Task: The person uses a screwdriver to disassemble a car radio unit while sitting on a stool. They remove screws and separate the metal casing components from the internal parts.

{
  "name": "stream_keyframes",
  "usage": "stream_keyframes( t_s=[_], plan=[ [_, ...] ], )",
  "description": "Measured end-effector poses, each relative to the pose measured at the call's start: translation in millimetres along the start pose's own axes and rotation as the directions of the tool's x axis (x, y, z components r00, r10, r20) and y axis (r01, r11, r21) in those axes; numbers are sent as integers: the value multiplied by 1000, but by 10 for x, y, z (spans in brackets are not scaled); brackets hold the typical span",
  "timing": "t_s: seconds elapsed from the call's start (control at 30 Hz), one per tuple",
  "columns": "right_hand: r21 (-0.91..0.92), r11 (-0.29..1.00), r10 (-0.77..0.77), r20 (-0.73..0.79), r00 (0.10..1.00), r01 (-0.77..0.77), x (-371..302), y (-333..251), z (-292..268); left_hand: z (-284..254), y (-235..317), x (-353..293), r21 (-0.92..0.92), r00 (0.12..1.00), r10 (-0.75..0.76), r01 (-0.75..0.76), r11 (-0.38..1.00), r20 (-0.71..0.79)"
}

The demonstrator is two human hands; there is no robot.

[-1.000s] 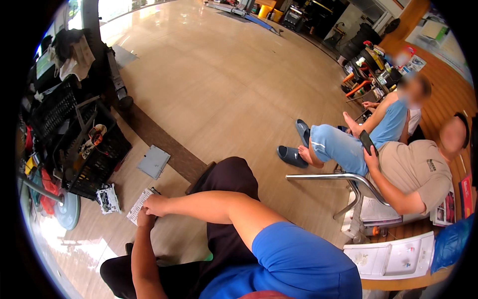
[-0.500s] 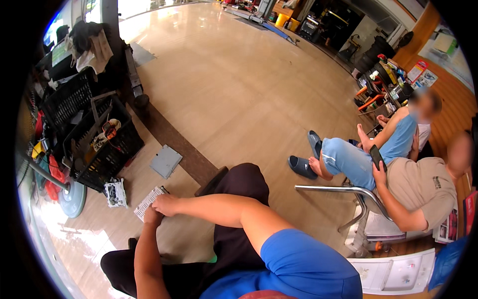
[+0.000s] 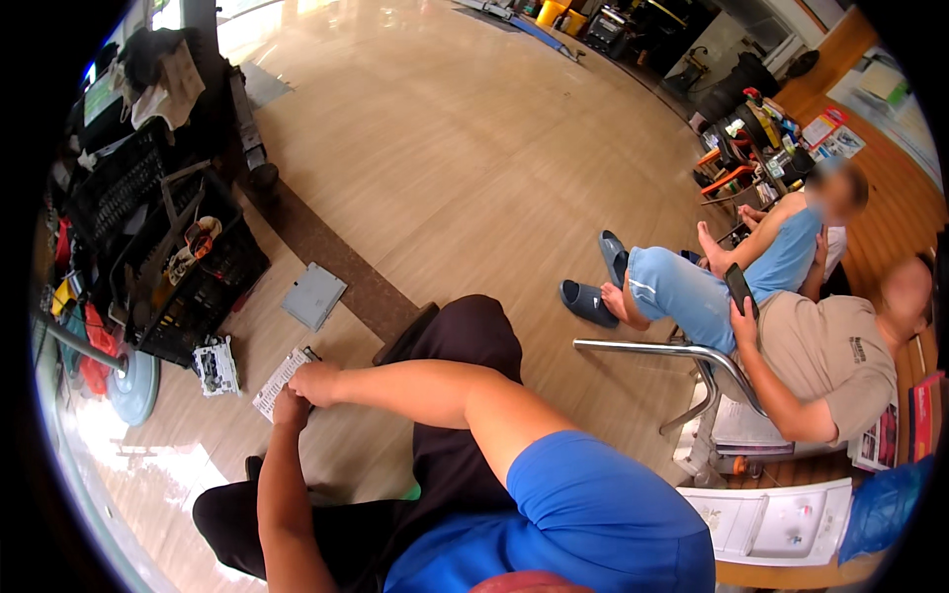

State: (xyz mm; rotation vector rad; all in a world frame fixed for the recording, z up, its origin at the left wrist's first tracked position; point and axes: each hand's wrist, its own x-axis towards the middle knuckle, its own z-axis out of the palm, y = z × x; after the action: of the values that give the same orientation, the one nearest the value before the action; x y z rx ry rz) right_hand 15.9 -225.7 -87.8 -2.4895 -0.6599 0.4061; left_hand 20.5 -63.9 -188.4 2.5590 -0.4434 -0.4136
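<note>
Both of my hands meet low in front of me, left of my dark-trousered knees. My left hand is closed at the lower edge of a flat whitish panel with rows of small dark marks; its exact kind does not show. My right hand closes on the panel's right end, against my left hand. My fingers hide that end. Past the panel, a grey rectangular cover lies flat on the floor. To its left stands a white-and-grey open-framed part.
Black plastic crates with tools and cables stand at the left, beside a pale-blue round base with a pole. At right, a seated person holds a phone, near a metal chair arm; another person sits beyond.
The whole view has shifted slightly, so most things sit a little further left and higher. My hands stay together on the panel.
</note>
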Motion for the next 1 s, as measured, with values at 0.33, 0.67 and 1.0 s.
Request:
stream_keyframes(
  t_s=[0.33,0.67,1.0],
  plan=[
    [29,994,-104,-22,994,105,38,-122,138,54,-293,-125,111,996,88,-87,990,-9],
    [-16,1000,-1,-220,976,-2,61,85,-200,-124,121,-47,249,999,6,-17,968,45],
    [87,993,95,-252,963,-75,65,-23,-397,-324,-131,-202,-14,981,-77,75,997,-180]
  ],
)
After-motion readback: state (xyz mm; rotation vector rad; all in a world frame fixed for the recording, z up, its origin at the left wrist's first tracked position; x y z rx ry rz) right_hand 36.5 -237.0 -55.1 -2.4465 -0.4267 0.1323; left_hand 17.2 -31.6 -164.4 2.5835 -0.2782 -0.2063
